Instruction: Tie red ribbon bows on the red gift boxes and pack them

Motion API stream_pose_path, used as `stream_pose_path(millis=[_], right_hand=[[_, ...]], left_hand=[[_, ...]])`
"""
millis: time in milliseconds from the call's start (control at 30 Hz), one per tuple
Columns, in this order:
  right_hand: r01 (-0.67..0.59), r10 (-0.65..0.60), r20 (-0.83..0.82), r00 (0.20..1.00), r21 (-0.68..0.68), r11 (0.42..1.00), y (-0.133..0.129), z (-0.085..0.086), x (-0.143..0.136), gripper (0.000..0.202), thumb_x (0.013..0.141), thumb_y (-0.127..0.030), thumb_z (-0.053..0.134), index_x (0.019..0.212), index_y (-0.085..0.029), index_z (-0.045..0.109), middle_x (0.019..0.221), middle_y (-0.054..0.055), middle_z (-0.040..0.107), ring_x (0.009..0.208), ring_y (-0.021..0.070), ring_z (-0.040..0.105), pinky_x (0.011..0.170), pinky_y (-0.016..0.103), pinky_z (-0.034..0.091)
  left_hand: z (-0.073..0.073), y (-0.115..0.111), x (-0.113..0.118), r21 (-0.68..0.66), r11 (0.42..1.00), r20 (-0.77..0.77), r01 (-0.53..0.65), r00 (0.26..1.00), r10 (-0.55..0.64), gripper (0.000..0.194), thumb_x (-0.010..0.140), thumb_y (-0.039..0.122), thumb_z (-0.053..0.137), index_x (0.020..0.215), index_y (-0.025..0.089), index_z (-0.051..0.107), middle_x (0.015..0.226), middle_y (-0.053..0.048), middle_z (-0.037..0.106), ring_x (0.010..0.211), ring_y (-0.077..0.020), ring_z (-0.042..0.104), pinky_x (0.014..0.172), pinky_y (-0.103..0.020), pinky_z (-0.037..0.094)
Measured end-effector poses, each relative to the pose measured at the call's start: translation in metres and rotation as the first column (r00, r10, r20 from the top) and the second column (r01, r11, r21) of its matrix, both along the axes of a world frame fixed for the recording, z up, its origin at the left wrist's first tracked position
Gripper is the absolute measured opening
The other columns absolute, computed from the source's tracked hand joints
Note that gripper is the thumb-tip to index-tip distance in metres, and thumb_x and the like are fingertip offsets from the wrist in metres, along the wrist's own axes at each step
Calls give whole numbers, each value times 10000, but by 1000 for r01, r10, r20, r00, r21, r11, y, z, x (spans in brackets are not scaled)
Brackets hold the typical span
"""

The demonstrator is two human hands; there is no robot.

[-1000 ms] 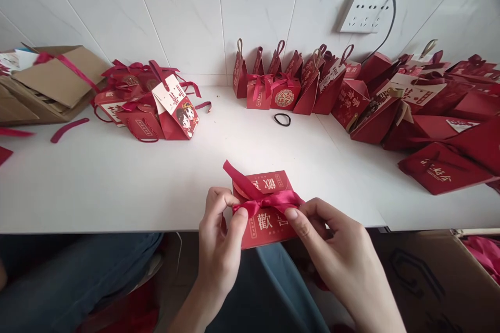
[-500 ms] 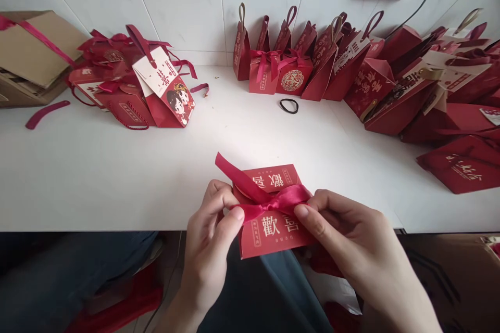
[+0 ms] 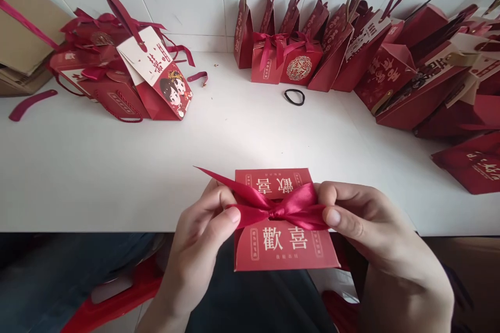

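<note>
In front of me, at the table's near edge, is a red gift box (image 3: 250, 250) with pale Chinese characters on its top. A crimson satin ribbon (image 3: 297, 203) is tied in a bow across the middle of it. My left hand (image 3: 207, 229) pinches the bow's left part between thumb and fingers. On the other side my right hand (image 3: 359, 218) pinches the right part of the ribbon with thumb and forefinger. A loose ribbon end points up and left past my left hand. The underside of the box is hidden.
Several red gift boxes (image 3: 133, 99) with ribbons and a white label cluster at left, by a cardboard box (image 3: 31, 26). More gift boxes (image 3: 336, 52) line the wall and right side. A black hair tie (image 3: 294, 97) and a dark red strap (image 3: 33, 105) lie on the white table (image 3: 219, 140).
My right hand has moved to the right, drawing the ribbon out wider. The box has turned squarer to me, and the loose ribbon end has swung lower and further left. The view has shifted slightly.
</note>
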State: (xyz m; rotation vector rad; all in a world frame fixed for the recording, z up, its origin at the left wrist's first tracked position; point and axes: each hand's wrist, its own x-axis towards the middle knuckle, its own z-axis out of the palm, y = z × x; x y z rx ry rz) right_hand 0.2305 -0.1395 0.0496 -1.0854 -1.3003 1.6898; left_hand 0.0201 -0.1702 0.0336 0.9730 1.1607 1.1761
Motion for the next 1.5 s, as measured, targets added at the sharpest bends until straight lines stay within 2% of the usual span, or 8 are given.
stream_pose_path(millis=[233, 633, 900, 1167, 1300, 1367, 1433, 1500], right_hand=[[-17, 16, 43, 999, 22, 1000, 2, -12, 6, 478, 704, -576, 685, 528, -213, 428, 501, -34, 376, 448, 95, 295, 395, 233, 265], [-23, 22, 46, 999, 25, 999, 7, -14, 6, 554, 662, -624, 681, 488, -224, 340, 470, -40, 303, 443, 99, 255, 412, 243, 244], [-47, 46, -86, 995, -9, 999, 9, -15, 4, 544, 677, -533, 715, 476, -210, 326, 481, -47, 311, 429, 84, 218, 430, 231, 253], [-28, 29, -40, 999, 38, 999, 4, -20, 11, 522, 707, -538, 699, 509, -202, 352, 517, -55, 272, 462, 86, 229, 430, 224, 229], [150, -167, 82, 983, 183, 972, 3, -24, 13, 485, 705, -695, 605, 719, -215, 531, 699, -8, 465, 611, 130, 421, 545, 252, 382], [216, -248, 109, 963, 246, 945, 4, -26, 9, 507, 743, -709, 543, 906, -231, 575, 912, 31, 547, 748, 155, 520, 656, 269, 447], [173, -204, 118, 972, 229, 958, 2, -28, 5, 499, 819, -678, 468, 1056, -248, 560, 1053, 56, 574, 836, 174, 579, 716, 282, 475], [108, -136, 128, 982, 205, 973, -4, -29, 2, 478, 877, -640, 398, 1109, -249, 545, 1047, 63, 613, 883, 190, 610, 750, 294, 487]], left_hand=[[3, 4, -1, -5, 1000, 46, 8, 999, -8, 312, 765, 379, 588, 541, 200, 464, 568, -18, 437, 506, -137, 418, 440, -281, 348], [1, 3, -1, -81, 997, 28, 15, 1000, -12, 302, 748, 440, 591, 575, 195, 556, 587, -45, 523, 527, -166, 495, 450, -299, 420], [2, 2, -2, -50, 998, 17, 30, 999, -29, 265, 774, 416, 572, 628, 201, 629, 594, -44, 520, 541, -176, 521, 470, -299, 460], [-4, 7, 2, -4, 999, 2, -49, 999, 49, 306, 793, 390, 556, 567, 199, 479, 588, -19, 494, 504, -140, 468, 437, -272, 387], [-5, 11, 1, 102, 995, 10, -18, 1000, 17, 327, 699, 510, 669, 772, 215, 548, 794, -63, 623, 610, -189, 583, 510, -315, 477], [-4, 6, 1, 164, 986, -46, 3, 999, 5, 588, 577, 550, 754, 1031, 228, 565, 1010, -114, 629, 768, -257, 634, 597, -357, 527], [-3, 0, -1, 175, 984, -167, 20, 986, 10, 820, 535, 510, 795, 1247, 259, 476, 1191, -140, 572, 959, -315, 619, 709, -389, 542], [-4, -3, -5, 176, 984, -306, 37, 952, 19, 872, 577, 447, 792, 1337, 298, 392, 1300, -128, 511, 1136, -338, 541, 862, -428, 506]])
